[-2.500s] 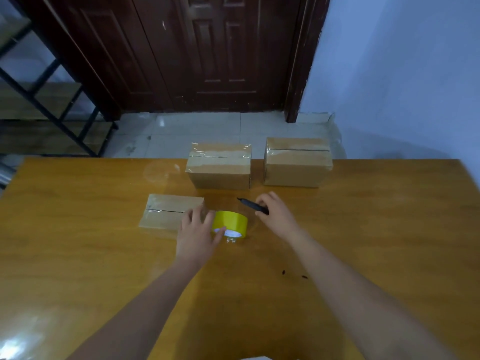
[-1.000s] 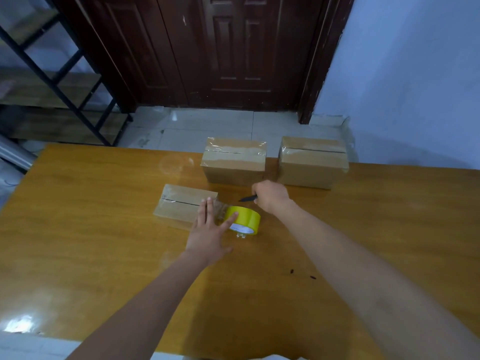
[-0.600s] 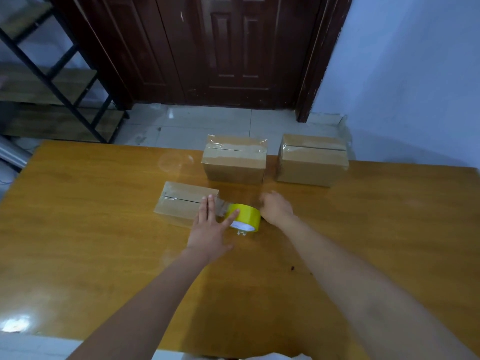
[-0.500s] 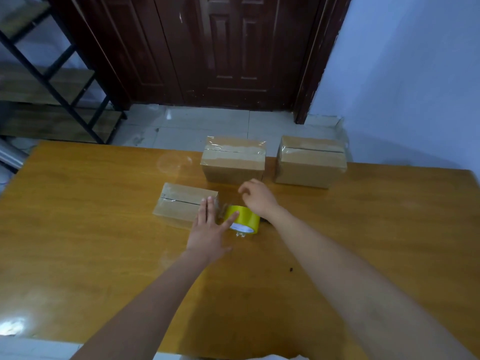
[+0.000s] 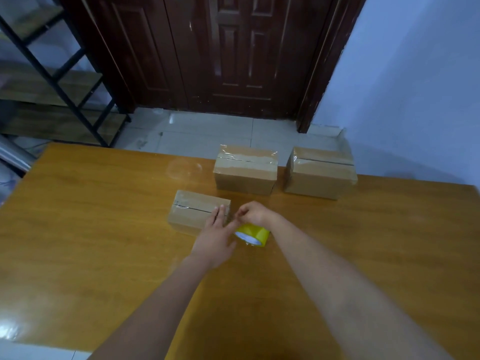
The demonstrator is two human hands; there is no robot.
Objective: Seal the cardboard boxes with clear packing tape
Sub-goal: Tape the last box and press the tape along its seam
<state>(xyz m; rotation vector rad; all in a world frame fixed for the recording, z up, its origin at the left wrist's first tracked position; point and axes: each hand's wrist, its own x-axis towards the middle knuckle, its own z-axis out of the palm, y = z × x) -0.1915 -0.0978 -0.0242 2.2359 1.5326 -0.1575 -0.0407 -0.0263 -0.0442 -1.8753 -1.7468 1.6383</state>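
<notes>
Ahead of you, across the top centre of the frame, stands a dark brown panelled wooden door in a matching frame, its paint scuffed in pale flecks. To its right, a plain pale blue wall fills the upper right of the frame. In the upper left you see a black metal shelf unit with wooden boards and diagonal braces. Below the door, the floor is laid in light grey tiles, marked with a few smudges. The lower half of the frame is taken up by your counter, a glossy orange-brown wood-grain top that catches a bright white glare at the lower left.
</notes>
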